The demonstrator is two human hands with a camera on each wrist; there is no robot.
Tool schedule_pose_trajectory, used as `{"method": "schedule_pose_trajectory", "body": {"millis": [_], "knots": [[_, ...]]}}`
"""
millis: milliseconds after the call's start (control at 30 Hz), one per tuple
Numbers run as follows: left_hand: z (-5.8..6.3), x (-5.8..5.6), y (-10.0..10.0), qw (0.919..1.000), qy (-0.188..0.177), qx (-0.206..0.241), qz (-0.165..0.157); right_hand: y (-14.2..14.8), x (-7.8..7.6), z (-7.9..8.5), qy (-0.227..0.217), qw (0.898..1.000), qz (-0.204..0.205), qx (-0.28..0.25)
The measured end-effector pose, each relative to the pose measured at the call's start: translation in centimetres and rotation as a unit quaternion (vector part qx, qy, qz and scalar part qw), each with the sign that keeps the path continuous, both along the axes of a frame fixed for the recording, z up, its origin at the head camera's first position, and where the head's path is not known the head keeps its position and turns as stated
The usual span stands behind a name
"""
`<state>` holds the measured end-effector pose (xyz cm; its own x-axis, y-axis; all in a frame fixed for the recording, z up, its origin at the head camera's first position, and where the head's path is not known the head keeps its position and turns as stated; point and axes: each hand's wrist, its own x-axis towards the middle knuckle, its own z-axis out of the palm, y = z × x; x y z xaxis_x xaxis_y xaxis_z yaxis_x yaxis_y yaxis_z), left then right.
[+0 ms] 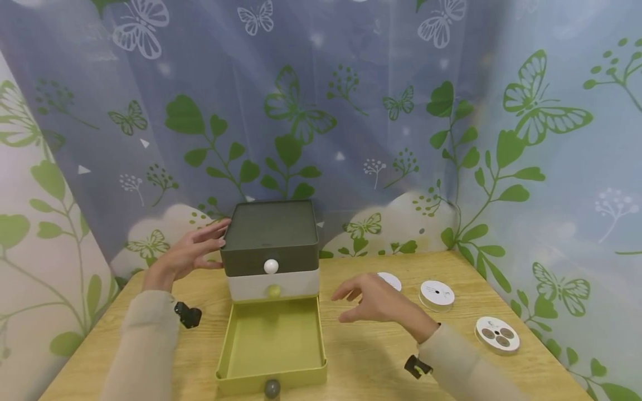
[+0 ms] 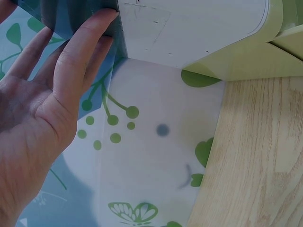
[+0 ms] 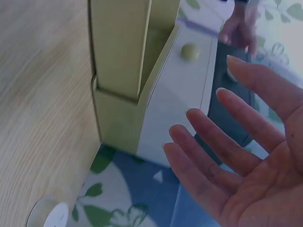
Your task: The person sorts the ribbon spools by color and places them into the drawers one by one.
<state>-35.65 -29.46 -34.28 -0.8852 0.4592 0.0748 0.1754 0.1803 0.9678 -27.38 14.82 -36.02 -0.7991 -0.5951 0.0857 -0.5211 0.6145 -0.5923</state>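
Note:
A small three-tier drawer box stands on the table, dark green on top, white in the middle, yellow-green below. Its bottom drawer is pulled out toward me, with the bare inner floor showing and a grey knob in front. My left hand rests its fingertips against the left side of the dark top tier; in the left wrist view its fingers are stretched out along that side. My right hand hovers right of the box, holding nothing, fingers loosely bent. The right wrist view has its spread fingers in front of the white tier.
White ribbon-type spools lie on the right of the wooden table: one round spool behind my right wrist, another spool nearer the right edge, and a third partly hidden by my right hand. A butterfly-print curtain hangs behind.

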Motion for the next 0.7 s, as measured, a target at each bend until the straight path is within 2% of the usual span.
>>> {"method": "schedule_pose_trajectory", "body": {"millis": [233,467,700], "knots": [[-0.2,-0.2,0.0,1.0,-0.004,0.002,0.0,2.9,-3.8,-0.7,-0.018,0.999,-0.029,0.029],[-0.2,-0.2,-0.1,1.0,-0.003,0.003,-0.001,5.6,-7.3,-3.1,-0.003,0.999,-0.025,0.034],[0.0,-0.1,-0.1,1.0,-0.002,0.002,-0.002,7.2,-9.8,-5.3,0.024,0.995,-0.058,0.072]]}}
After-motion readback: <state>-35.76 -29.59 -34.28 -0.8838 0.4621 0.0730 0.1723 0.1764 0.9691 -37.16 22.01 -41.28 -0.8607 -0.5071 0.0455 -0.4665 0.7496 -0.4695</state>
